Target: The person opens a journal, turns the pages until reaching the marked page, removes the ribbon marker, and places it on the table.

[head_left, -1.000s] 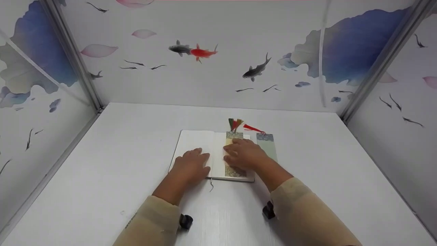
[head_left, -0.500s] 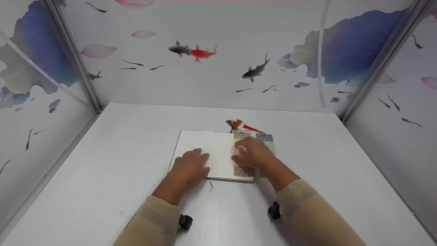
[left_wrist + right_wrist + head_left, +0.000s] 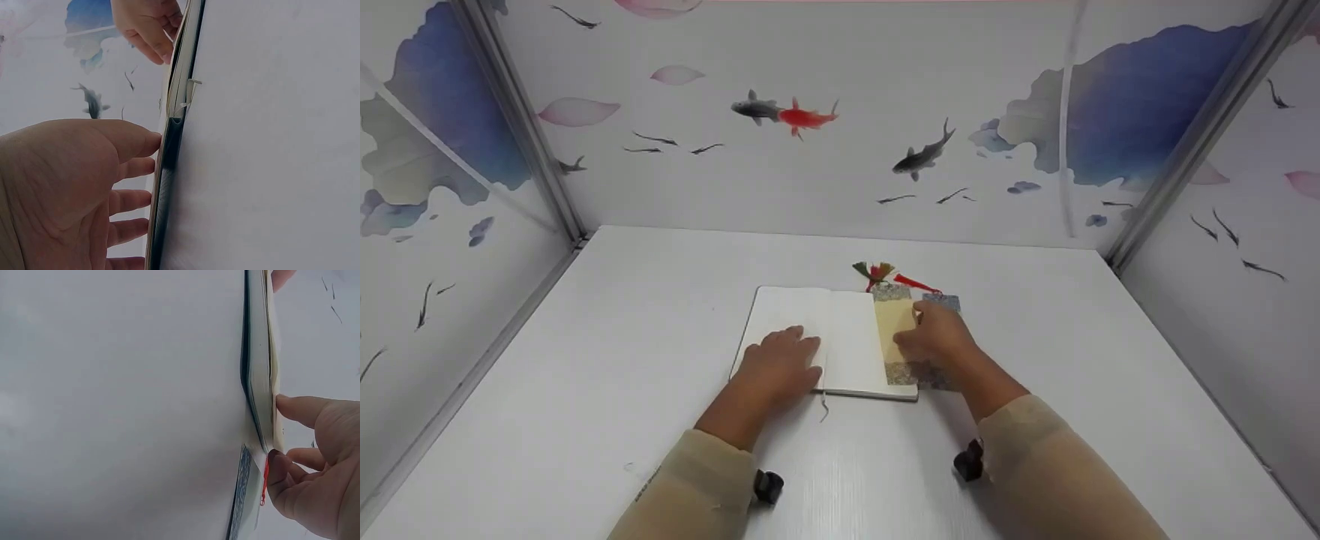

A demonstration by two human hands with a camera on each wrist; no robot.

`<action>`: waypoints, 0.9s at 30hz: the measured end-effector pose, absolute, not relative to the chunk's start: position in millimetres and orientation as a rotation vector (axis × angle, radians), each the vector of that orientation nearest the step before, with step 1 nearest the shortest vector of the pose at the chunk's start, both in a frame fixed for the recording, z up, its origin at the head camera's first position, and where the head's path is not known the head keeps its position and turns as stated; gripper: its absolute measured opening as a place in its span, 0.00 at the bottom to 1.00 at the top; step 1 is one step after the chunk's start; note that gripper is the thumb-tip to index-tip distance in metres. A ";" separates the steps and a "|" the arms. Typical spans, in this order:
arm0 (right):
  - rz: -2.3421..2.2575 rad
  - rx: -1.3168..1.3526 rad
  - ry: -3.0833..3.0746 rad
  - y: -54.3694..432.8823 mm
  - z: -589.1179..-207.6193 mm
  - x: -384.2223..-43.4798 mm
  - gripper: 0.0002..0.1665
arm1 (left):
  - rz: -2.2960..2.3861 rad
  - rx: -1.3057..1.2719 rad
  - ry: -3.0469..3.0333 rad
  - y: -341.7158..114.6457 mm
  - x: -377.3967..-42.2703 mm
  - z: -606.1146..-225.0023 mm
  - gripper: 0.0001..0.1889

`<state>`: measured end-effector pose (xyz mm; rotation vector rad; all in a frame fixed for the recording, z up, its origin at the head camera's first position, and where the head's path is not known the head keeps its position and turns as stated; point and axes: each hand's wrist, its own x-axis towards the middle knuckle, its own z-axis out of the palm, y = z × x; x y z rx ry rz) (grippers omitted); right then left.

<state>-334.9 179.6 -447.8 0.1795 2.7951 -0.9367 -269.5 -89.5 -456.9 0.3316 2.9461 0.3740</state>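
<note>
At the left, we are seeing a white side wall (image 3: 405, 300) painted with blue leaf shapes, standing beside a glossy white table (image 3: 585, 375). Nearer, a tan sleeve (image 3: 690, 480) is ending at the left wrist, and a small black device (image 3: 769, 487) is sitting just to its right.

The left hand (image 3: 778, 366) is lying with its fingers extended and parted on the left page of an open, dark-covered notebook (image 3: 851, 337) with blank cream-white pages. A thin pale ribbon (image 3: 824, 407) is hanging from the notebook's near edge onto the table.

On the right page, a long yellow bookmark (image 3: 896, 326) with speckled grey ends is tilting slightly, its tassel of green, red and brown strands (image 3: 874, 274) spreading past the notebook's far edge. The right hand (image 3: 937, 334), well apart from the left, is pinching its right side, the thumb resting on its face and the fingers curling at the edge.

Just right of the notebook, a second, pale green bookmark (image 3: 942, 302) with blue-grey patterned ends is lying partly hidden under that hand, and its red tassel (image 3: 915, 282) is pointing far and left.
</note>
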 end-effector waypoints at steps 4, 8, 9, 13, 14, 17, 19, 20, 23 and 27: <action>-1.032 0.228 2.763 184.9 -447.4 -336.8 0.43 | 0.368 0.331 2.944 -89.4 -269.0 -455.9 0.32; -1.166 0.237 2.747 189.5 -446.8 -337.8 0.37 | 0.362 0.338 2.945 -89.3 -268.4 -455.2 0.32; -1.200 0.240 2.747 190.5 -446.8 -338.1 0.35 | 0.368 0.340 2.944 -89.3 -268.5 -455.4 0.32; -1.331 0.287 2.720 195.0 -447.1 -340.2 0.28 | 0.383 0.341 2.939 -89.9 -269.0 -456.3 0.32; -1.375 0.307 2.695 196.2 -447.0 -340.9 0.27 | 0.385 0.341 2.937 -90.0 -269.3 -456.7 0.32; -1.519 0.367 2.594 199.8 -446.1 -342.6 0.26 | 0.381 0.339 2.934 -90.5 -270.0 -457.5 0.32; -1.591 0.387 2.550 203.4 -444.7 -343.4 0.26 | 0.377 0.335 2.934 -90.8 -270.2 -457.4 0.32; -1.623 0.389 2.539 205.8 -443.9 -343.8 0.26 | 0.377 0.335 2.934 -90.8 -270.3 -457.3 0.32; -1.665 0.365 2.545 215.9 -440.3 -344.5 0.27 | 0.373 0.336 2.930 -90.5 -270.3 -456.2 0.32; -1.684 0.381 2.540 233.7 -434.9 -344.0 0.28 | 0.371 0.342 2.925 -90.0 -269.8 -454.8 0.32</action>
